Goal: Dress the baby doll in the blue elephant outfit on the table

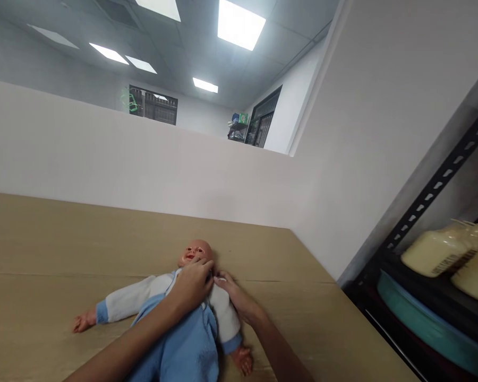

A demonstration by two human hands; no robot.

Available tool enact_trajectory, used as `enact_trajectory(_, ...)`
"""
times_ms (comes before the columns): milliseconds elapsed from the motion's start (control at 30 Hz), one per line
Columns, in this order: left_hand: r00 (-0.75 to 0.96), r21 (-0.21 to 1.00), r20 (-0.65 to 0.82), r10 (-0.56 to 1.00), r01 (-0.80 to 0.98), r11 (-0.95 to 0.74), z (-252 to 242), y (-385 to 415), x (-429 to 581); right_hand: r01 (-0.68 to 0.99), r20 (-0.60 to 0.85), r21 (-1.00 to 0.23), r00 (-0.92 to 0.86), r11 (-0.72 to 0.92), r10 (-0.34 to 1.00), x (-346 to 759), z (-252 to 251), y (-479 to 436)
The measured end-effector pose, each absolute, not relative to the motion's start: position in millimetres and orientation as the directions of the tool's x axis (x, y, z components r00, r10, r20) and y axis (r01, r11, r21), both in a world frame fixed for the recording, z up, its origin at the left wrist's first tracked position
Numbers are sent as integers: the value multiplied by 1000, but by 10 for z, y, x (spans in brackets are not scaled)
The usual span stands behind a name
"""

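A baby doll (197,250) in a white and light-blue outfit (189,339) lies face up on the brown tabletop (302,307), its head toward the wall and its arms spread. Across its chest reaches my left hand (195,281), with bent fingers at the neck and collar just below the chin. At the doll's shoulder, on the right, my right hand (235,297) has its fingertips close together against the white sleeve near the collar. What the fingertips of both hands pinch, if anything, is too small to make out.
Behind the table stands a white half wall (143,164). A black metal shelf (418,212) on the right holds pale yellow bottles (438,252) and a teal basin (430,323).
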State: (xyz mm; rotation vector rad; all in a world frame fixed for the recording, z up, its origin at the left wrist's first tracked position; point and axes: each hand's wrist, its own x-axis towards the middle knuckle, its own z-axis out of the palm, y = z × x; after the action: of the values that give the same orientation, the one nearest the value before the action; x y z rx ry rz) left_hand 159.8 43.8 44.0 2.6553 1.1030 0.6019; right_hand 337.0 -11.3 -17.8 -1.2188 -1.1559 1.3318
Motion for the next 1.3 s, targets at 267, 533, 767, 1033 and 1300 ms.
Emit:
enact_trajectory(267,683,196,246,688,660,-725,429,467,1560,705,-104,-708,-159,40,982,3909,493,-615)
enact_trajectory(533,725,352,324,607,504,-789,474,433,1277,736,46,-662,-148,141,988,4097,345,-437)
enact_trajectory(767,487,727,382,786,367,-580,209,436,310,824,281,-551,38,129,959,3773,36,-798)
enact_trajectory(1033,523,845,121,844,392,-365,-142,143,51,429,145,-894,4,129,989,3140,-216,-871)
enact_trajectory(1300,537,865,-8,844,427,-263,-69,287,87,8,29,-1000,59,29,998,3333,-437,-725)
